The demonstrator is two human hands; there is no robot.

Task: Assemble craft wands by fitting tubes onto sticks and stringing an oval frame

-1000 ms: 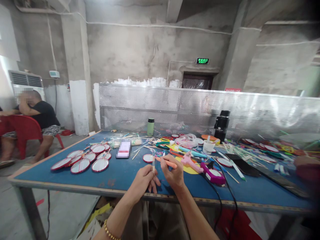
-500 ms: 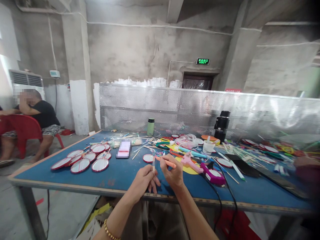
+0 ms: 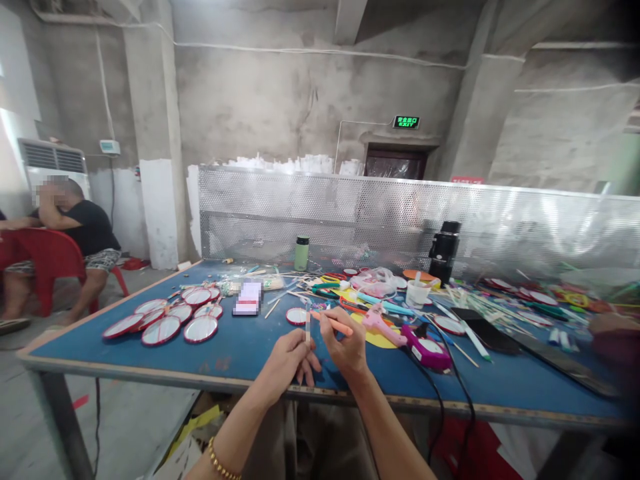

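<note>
Near the table's front edge, my left hand point(image 3: 296, 355) holds a thin pale strip point(image 3: 308, 328) upright between thumb and fingers. Just right of it, my right hand point(image 3: 346, 343) is closed around an orange pen-like tool point(image 3: 340, 325), whose tip points left at the strip's upper part. Behind the strip lies a round white disc with a red rim point(image 3: 296, 316). A pink glue gun point(image 3: 383, 327) and a purple device point(image 3: 429, 349) lie to the right of my right hand.
Several red-rimmed discs point(image 3: 161, 330) and a phone point(image 3: 249, 298) lie left. A green bottle point(image 3: 301, 254), a white cup point(image 3: 417, 293), a black thermos point(image 3: 445, 253) and scattered sticks stand or lie behind and right. A person point(image 3: 83, 223) sits far left.
</note>
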